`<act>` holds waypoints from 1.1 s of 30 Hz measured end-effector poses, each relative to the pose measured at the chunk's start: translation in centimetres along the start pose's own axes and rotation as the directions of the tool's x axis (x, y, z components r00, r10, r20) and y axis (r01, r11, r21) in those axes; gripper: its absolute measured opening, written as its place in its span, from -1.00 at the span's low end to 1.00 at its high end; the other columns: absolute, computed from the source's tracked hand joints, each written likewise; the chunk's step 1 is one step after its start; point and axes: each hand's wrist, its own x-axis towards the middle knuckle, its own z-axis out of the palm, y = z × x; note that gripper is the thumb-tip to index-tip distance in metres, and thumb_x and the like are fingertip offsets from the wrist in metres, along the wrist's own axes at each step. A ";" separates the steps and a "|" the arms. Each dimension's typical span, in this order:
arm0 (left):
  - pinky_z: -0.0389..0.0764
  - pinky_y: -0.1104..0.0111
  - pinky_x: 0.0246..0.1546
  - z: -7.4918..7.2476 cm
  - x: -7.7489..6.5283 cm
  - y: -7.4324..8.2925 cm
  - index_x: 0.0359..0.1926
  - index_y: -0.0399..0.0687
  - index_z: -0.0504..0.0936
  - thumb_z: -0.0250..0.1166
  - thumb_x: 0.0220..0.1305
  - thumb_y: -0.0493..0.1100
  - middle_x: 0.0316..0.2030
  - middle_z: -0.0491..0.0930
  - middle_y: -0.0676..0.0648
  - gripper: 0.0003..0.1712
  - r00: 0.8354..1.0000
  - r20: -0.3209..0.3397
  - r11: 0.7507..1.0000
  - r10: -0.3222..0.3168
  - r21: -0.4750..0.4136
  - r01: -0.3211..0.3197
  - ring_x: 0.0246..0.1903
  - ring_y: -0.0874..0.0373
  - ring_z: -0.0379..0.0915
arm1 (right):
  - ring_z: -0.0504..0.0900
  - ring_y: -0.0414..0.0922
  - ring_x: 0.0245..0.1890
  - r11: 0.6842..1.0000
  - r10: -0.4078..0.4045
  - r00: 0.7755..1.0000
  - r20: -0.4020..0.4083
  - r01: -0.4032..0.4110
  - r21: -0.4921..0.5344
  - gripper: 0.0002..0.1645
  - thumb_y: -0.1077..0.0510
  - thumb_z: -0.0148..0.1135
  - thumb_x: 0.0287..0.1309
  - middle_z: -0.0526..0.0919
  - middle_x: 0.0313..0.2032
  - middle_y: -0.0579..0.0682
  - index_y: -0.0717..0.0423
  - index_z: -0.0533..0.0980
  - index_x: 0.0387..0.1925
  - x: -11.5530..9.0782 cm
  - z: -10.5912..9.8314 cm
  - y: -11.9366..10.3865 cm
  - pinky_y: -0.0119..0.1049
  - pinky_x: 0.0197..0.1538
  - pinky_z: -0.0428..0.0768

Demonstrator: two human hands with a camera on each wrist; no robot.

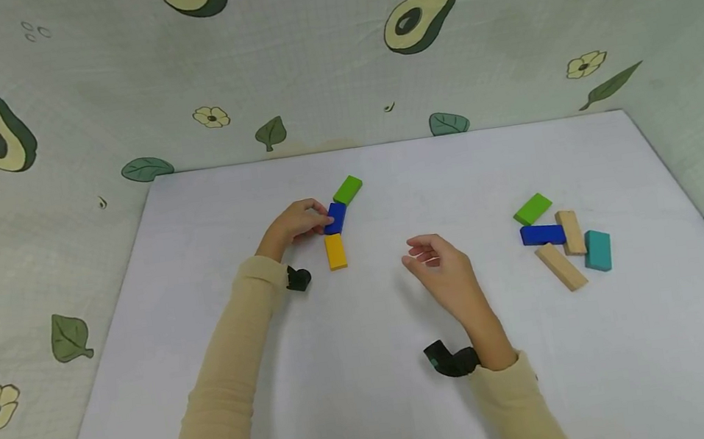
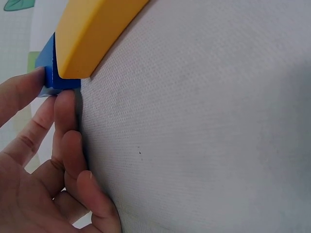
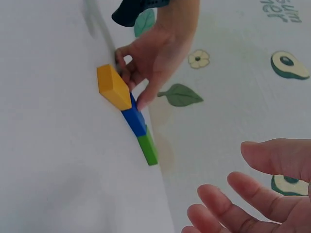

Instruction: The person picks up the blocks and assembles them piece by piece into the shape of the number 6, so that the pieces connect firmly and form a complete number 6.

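Note:
At the left of the table, a green block [image 1: 347, 190], a blue block [image 1: 335, 218] and a yellow block [image 1: 335, 251] form a slightly bent row, end to end. My left hand [image 1: 300, 220] is at the row's left side, thumb and fingertips touching the blue block; no finger wraps round its right side. The left wrist view has this thumb against the blue block [image 2: 65, 81], its other fingers loosely bent beside it, and the yellow block [image 2: 92, 36] close by. Right of the row, my right hand [image 1: 441, 267] hovers over the table with nothing in its loosely bent fingers.
On the right lies a loose group: another green block [image 1: 533, 209], another blue block [image 1: 542, 234], two plain wooden blocks [image 1: 571, 232] and a teal block [image 1: 598, 250]. The white table [image 1: 375, 394] meets an avocado-patterned cloth [image 1: 330, 52] at its back and sides.

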 end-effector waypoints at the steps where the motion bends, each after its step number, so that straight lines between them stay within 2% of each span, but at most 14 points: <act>1: 0.24 0.39 -0.35 0.0 0.0 0.0 -0.01 -0.03 0.42 0.23 0.23 0.00 -0.38 0.53 -0.04 -0.63 1.000 0.000 1.000 0.000 0.000 0.000 -0.33 0.10 0.30 | 0.52 -0.02 -0.07 1.000 0.009 1.000 -0.009 -0.009 0.000 -0.58 0.10 0.21 0.16 0.59 -0.10 0.13 0.20 0.45 0.03 -0.1 -0.3 0.3 -0.11 0.06 0.46; 6: 0.23 0.39 -0.36 0.0 0.0 0.1 0.00 -0.03 0.42 0.23 0.23 0.00 -0.37 0.53 -0.05 -0.62 1.000 0.004 1.000 -0.003 0.002 0.003 -0.33 0.10 0.29 | 0.49 0.02 -0.02 0.999 0.040 0.998 -0.047 -0.041 -0.024 -0.55 0.06 0.19 0.19 0.56 0.00 0.15 0.19 0.43 0.06 -0.8 -2.0 1.7 -0.07 0.09 0.44; 13: 0.23 0.39 -0.35 0.0 -0.3 0.2 0.00 -0.03 0.42 0.22 0.24 0.00 -0.36 0.52 -0.05 -0.63 1.000 0.005 1.000 -0.004 -0.002 0.004 -0.33 0.10 0.29 | 0.49 0.01 0.01 0.998 0.036 0.994 -0.107 -0.042 -0.053 -0.53 0.01 0.18 0.20 0.54 0.02 0.13 0.16 0.42 0.08 -1.6 -3.8 3.7 -0.08 0.07 0.45; 15: 0.24 0.39 -0.34 0.1 -0.3 0.2 0.00 -0.04 0.42 0.22 0.24 -0.01 -0.36 0.52 -0.06 -0.63 1.000 0.004 1.000 -0.002 -0.005 0.002 -0.33 0.10 0.30 | 0.50 0.01 0.01 0.996 0.048 0.990 -0.133 -0.057 -0.067 -0.53 0.02 0.18 0.20 0.54 0.02 0.12 0.16 0.42 0.08 -1.8 -4.3 4.2 -0.14 0.06 0.46; 18: 0.27 0.40 -0.30 0.1 -0.2 0.2 0.00 -0.04 0.42 0.22 0.24 -0.02 -0.35 0.53 -0.06 -0.64 1.000 0.001 1.000 -0.003 -0.010 0.003 -0.31 0.10 0.33 | 0.51 0.00 0.01 0.992 0.083 0.982 -0.170 -0.097 -0.078 -0.53 0.01 0.17 0.20 0.54 0.03 0.11 0.15 0.43 0.08 -2.1 -5.1 5.0 -0.38 0.01 0.45; 20: 0.29 0.39 -0.27 0.2 -0.1 0.1 0.00 -0.04 0.43 0.23 0.24 -0.02 -0.34 0.53 -0.07 -0.64 1.000 -0.002 1.000 -0.005 -0.015 0.005 -0.28 0.10 0.35 | 0.51 0.01 0.02 0.989 0.111 0.976 -0.187 -0.126 -0.071 -0.52 -0.01 0.16 0.21 0.52 0.04 0.11 0.14 0.43 0.09 -2.3 -5.6 5.4 -0.42 0.01 0.43; 26: 0.31 0.38 -0.21 0.1 -0.2 0.1 0.02 -0.04 0.43 0.21 0.25 -0.02 -0.31 0.53 -0.09 -0.63 1.000 -0.001 1.000 -0.007 -0.012 0.007 -0.24 0.08 0.35 | 0.44 -0.01 0.08 0.975 0.171 0.955 -0.242 -0.200 -0.097 -0.46 -0.10 0.12 0.22 0.47 0.09 0.09 0.09 0.40 0.13 -2.8 -7.2 7.5 -0.20 0.13 0.45; 30: 0.32 0.38 -0.20 0.1 -0.4 0.1 0.02 -0.05 0.43 0.20 0.26 -0.03 -0.30 0.53 -0.10 -0.63 1.000 0.001 1.000 -0.001 -0.019 0.001 -0.24 0.07 0.36 | 0.43 -0.01 0.10 0.955 0.185 0.938 -0.292 -0.242 -0.171 -0.37 -0.26 0.05 0.18 0.47 0.09 0.06 0.00 0.40 0.15 -2.6 -8.5 10.6 -0.15 0.14 0.45; 31: 0.32 0.38 -0.20 0.1 -0.4 0.1 0.03 -0.05 0.43 0.20 0.26 -0.03 -0.29 0.53 -0.10 -0.63 1.000 0.001 1.000 -0.001 -0.020 0.001 -0.24 0.07 0.36 | 0.42 0.00 0.11 0.952 0.188 0.936 -0.297 -0.249 -0.180 -0.36 -0.28 0.04 0.18 0.46 0.10 0.06 -0.01 0.39 0.17 -2.5 -8.9 11.3 -0.07 0.15 0.43; 33: 0.32 0.38 -0.19 0.1 -0.4 0.0 0.03 -0.04 0.43 0.21 0.25 -0.02 -0.28 0.54 -0.10 -0.62 1.000 0.000 1.000 0.001 -0.018 -0.001 -0.23 0.07 0.36 | 0.40 0.02 0.16 0.941 0.221 0.925 -0.310 -0.286 -0.180 -0.37 -0.25 0.03 0.20 0.45 0.14 0.06 0.00 0.39 0.18 -2.8 -9.6 11.2 0.00 0.17 0.39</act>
